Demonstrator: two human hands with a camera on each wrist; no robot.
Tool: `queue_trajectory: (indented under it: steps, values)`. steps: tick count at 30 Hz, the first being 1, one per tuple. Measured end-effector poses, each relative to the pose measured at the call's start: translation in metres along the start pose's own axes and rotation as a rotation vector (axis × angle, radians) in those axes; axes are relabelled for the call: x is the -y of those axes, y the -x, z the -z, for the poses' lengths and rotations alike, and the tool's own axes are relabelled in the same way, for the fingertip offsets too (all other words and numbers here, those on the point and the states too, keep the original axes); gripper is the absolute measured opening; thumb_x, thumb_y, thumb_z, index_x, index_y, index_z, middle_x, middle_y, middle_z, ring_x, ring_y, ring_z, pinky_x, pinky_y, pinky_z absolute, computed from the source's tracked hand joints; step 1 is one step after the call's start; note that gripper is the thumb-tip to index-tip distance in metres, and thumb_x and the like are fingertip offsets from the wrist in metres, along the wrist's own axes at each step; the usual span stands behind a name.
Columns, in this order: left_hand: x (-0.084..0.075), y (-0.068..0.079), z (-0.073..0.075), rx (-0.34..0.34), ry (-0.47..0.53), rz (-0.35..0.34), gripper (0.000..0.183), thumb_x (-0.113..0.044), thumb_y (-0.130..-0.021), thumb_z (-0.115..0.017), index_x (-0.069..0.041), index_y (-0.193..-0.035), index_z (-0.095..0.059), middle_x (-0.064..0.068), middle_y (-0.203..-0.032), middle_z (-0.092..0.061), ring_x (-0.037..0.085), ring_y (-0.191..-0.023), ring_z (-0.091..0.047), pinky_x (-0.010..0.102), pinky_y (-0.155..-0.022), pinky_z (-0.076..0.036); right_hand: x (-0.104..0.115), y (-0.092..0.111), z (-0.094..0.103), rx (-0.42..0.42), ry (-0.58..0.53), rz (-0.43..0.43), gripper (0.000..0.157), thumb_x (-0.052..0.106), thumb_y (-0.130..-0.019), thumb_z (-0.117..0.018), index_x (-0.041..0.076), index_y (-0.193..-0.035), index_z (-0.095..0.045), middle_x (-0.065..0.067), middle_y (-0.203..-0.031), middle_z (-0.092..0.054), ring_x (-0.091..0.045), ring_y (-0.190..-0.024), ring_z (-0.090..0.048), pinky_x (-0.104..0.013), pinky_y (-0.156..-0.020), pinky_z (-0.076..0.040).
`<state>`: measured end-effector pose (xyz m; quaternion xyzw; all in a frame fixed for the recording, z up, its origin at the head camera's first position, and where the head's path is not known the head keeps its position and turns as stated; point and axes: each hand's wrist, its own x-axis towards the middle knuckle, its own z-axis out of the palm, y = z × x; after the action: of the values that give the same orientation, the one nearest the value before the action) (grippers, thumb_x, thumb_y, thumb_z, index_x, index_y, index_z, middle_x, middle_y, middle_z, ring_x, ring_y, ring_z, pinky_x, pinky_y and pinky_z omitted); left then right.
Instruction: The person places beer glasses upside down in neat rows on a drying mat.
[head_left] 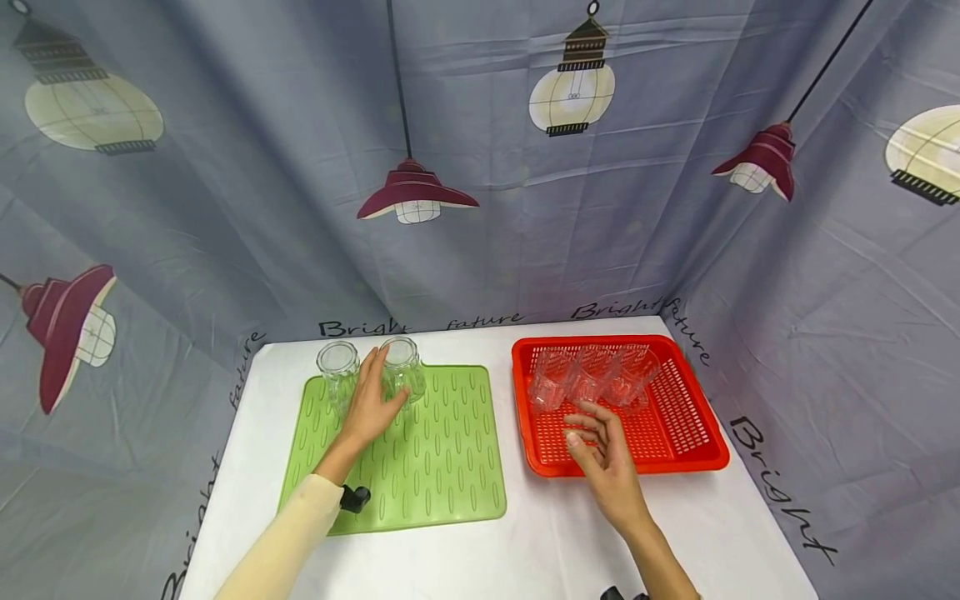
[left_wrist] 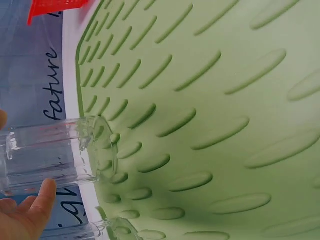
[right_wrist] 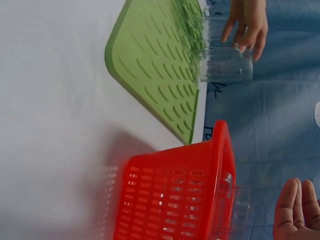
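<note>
Two clear glasses stand side by side at the back left of a green drying mat (head_left: 442, 467). My left hand (head_left: 372, 407) is at the right-hand glass (head_left: 408, 379), thumb and fingers spread to either side of it. In the left wrist view a fingertip lies right at the side of this glass (left_wrist: 45, 155). The other glass (head_left: 337, 367) stands just left of the hand. My right hand (head_left: 609, 462) hovers over the front of a red basket (head_left: 525, 417) with loosely bent fingers, holding nothing. Inside the basket, clear glasses (head_left: 551, 379) sit in a row along its back.
Mat and basket rest on a white-covered table (head_left: 465, 567), with a strip of cloth between them. Grey-blue curtains (head_left: 480, 258) printed with lamps enclose the back and both sides. The basket has a raised, slotted wall (right_wrist: 165, 195).
</note>
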<state>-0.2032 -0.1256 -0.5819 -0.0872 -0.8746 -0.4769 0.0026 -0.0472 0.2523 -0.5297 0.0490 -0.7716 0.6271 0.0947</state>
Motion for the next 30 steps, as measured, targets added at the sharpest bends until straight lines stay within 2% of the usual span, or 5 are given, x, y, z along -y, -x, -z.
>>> queue_trajectory:
  steps: [5,7,12,22,30]
  values:
    - [-0.004,0.012,0.004,-0.037,0.061,0.011,0.092,-0.018,-0.1,-0.076,-0.017,-0.173,-0.021,0.017,-0.182,-0.007,0.056,-0.143,-0.052,0.063,-0.116,-0.053,0.001,-0.002,0.0,-0.004,0.009,-0.008,0.053,0.002,-0.109,-0.059,0.003,-0.157,-0.039,-0.001,-0.137,-0.063,-0.008,-0.119,-0.064,-0.018,-0.086,-0.058]
    - [-0.006,0.018,0.006,-0.058,0.08,0.008,0.09,-0.017,-0.1,-0.076,-0.016,-0.173,-0.023,0.017,-0.181,-0.009,0.056,-0.145,-0.05,0.065,-0.115,-0.054,0.0,-0.002,0.001,-0.002,0.014,-0.008,0.052,0.002,-0.109,-0.059,0.004,-0.157,-0.039,0.0,-0.137,-0.063,-0.008,-0.119,-0.063,-0.018,-0.086,-0.057]
    - [-0.013,0.033,0.008,-0.088,0.117,-0.014,0.086,-0.014,-0.1,-0.076,-0.013,-0.171,-0.028,0.018,-0.18,-0.014,0.048,-0.159,-0.034,0.065,-0.117,-0.053,-0.001,-0.007,0.005,-0.004,0.01,-0.001,0.052,0.003,-0.109,-0.059,0.005,-0.156,-0.039,0.0,-0.137,-0.062,-0.008,-0.119,-0.063,-0.017,-0.086,-0.057]
    - [-0.021,0.059,0.009,-0.159,0.219,-0.011,0.081,-0.008,-0.098,-0.077,-0.013,-0.168,-0.035,0.02,-0.176,-0.025,0.05,-0.158,-0.035,0.064,-0.119,-0.051,-0.005,-0.016,0.012,-0.009,0.026,0.022,0.051,0.002,-0.108,-0.059,0.0,-0.155,-0.038,0.003,-0.136,-0.062,-0.006,-0.118,-0.061,-0.014,-0.091,-0.054]
    - [-0.025,0.081,0.007,-0.189,0.235,0.007,0.081,-0.006,-0.098,-0.078,-0.013,-0.167,-0.037,0.021,-0.169,-0.036,0.048,-0.155,-0.04,0.066,-0.116,-0.053,-0.01,-0.029,0.022,-0.035,0.083,0.018,0.054,0.004,-0.108,-0.061,0.002,-0.157,-0.038,-0.016,-0.138,-0.058,-0.004,-0.117,-0.061,-0.013,-0.094,-0.053]
